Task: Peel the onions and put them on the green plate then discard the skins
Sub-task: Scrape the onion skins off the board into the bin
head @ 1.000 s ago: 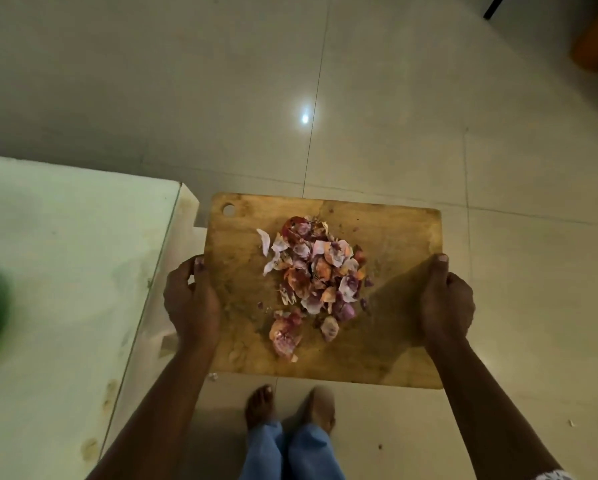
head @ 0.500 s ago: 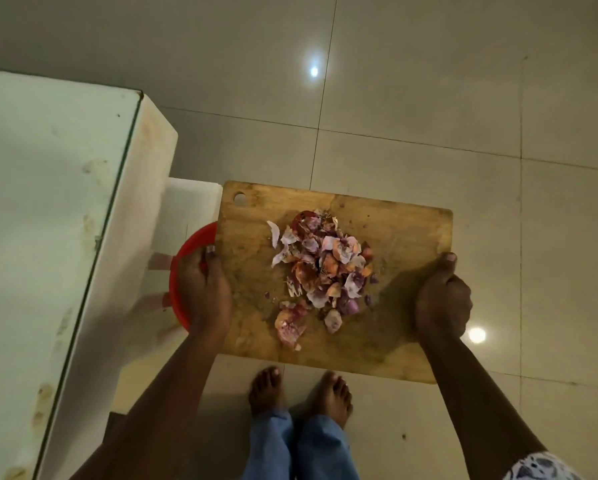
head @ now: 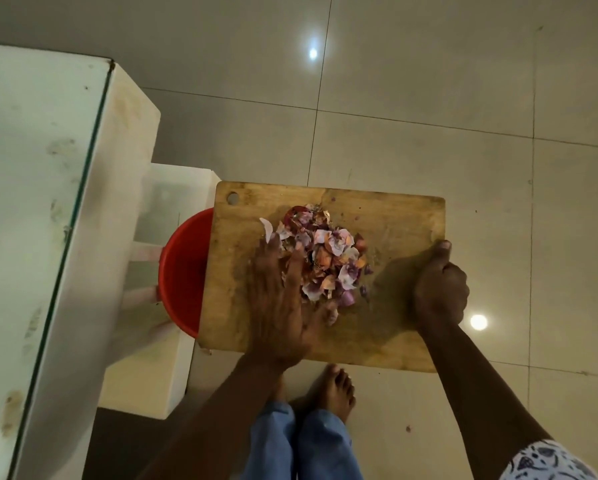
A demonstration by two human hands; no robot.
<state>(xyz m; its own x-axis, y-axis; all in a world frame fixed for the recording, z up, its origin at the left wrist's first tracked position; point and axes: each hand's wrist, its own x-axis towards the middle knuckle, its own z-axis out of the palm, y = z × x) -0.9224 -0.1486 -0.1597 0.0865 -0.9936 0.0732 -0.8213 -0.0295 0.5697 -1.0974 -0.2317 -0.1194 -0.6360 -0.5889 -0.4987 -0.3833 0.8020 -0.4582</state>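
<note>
A wooden cutting board (head: 394,216) is held level above the floor, its left end over a red bucket (head: 183,268). A heap of purple and pink onion skins (head: 328,254) lies on the board's middle. My right hand (head: 439,289) grips the board's right edge, thumb on top. My left hand (head: 280,299) lies flat on the board with straight fingers against the left side of the heap. No onions and no green plate are in view.
A white glass-topped table (head: 31,202) fills the left side, with a lower white shelf (head: 176,188) beside the bucket. Pale floor tiles (head: 429,81) spread beyond the board. My bare feet (head: 335,393) stand just under the board's near edge.
My left hand let go of the board's left edge and moved onto the board beside the skins. More of the red bucket now shows under the board's left end.
</note>
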